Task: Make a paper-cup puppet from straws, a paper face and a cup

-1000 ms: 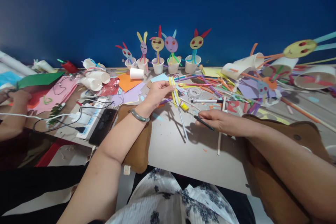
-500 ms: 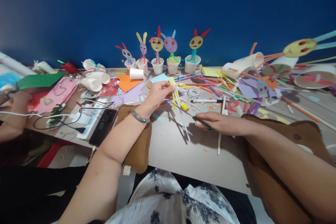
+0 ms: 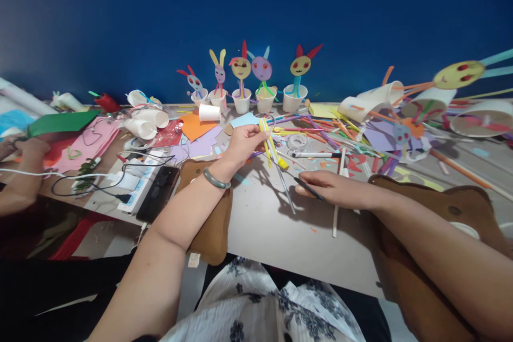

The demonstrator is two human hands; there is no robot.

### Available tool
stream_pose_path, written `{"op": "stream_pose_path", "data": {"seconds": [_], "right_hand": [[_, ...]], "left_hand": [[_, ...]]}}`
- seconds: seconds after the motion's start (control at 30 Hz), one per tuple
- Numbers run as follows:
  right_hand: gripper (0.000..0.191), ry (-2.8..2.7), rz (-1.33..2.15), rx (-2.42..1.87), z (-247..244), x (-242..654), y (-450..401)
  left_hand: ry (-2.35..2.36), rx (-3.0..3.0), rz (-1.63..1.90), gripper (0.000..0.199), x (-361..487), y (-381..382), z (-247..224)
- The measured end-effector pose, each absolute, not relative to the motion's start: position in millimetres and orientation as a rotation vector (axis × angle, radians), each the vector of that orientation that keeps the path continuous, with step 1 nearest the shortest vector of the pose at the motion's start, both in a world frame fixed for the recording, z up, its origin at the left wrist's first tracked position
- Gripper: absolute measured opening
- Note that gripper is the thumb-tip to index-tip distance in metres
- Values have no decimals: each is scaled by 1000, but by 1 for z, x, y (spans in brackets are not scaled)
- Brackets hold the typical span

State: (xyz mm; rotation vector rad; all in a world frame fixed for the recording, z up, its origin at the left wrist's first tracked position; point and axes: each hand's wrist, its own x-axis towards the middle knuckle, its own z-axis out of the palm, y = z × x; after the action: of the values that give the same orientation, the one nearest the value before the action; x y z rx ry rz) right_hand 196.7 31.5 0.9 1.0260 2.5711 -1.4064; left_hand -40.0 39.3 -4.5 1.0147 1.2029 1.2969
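Pinching yellow strips, the left fingers are near right fingers grasping a black-handled tool.

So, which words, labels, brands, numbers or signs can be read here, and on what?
None can be read.
Tag at the brown mat's edge: too small and blurred.
Power strip: any markings are too small.

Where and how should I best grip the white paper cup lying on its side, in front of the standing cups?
Probably around its middle, coming from above and the near side. The white paper cup lies lengthwise across the view, its curved wall exposed there, while standing cups are close behind it.
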Motion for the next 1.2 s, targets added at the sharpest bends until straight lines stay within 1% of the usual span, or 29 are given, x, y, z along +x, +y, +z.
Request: {"op": "stream_pose_path", "data": {"seconds": [0.17,0.33,0.6,0.8,1.2], "right_hand": [[52,2557,-1433,1029,-4,197,32],[54,2540,-1475,1042,-4,196,31],[60,2497,-1548,1146,0,194,27],[62,2472,-1624,1172,1,194,25],[65,2504,-1571,1194,5,194,25]], "left_hand": [[1214,998,1308,26,-38,39,-4],[1215,998,1315,22,-36,36,-3],[1218,995,1317,21,-36,36,-2],[1189,990,1328,22,-36,36,-3],[1236,973,1312,20,-36,36,-2]]}}
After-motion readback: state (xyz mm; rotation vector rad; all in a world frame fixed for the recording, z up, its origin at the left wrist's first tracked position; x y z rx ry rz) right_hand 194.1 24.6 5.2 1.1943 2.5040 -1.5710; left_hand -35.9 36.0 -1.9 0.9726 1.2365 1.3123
